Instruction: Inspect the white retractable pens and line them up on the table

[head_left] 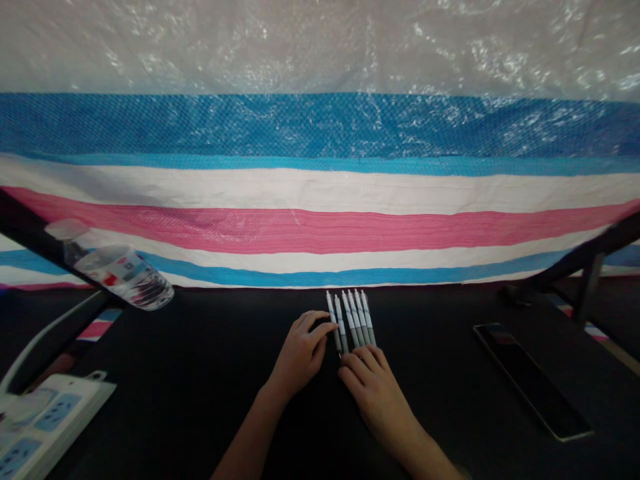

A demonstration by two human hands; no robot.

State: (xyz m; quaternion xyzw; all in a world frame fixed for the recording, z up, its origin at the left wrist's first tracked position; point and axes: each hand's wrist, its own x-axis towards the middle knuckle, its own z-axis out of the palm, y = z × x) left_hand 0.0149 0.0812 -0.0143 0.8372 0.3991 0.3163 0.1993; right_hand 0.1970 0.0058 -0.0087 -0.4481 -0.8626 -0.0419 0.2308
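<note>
On the black tabletop [200,340], the left hand [300,353] lies curled, fingertips resting unclamped against the leftmost of six side-by-side white pens [353,320]; the right hand [374,393] lies flat just below them, fingers together, gripping nothing

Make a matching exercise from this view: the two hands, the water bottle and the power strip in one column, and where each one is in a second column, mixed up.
Things:
1 left hand
2 right hand
3 plastic water bottle
4 power strip

Places:
A bottom left of the view
B fingers at the near ends of the white pens
C tilted, upper left of the view
D fingers against the pens' left side

Pairs: 1 D, 2 B, 3 C, 4 A
</note>
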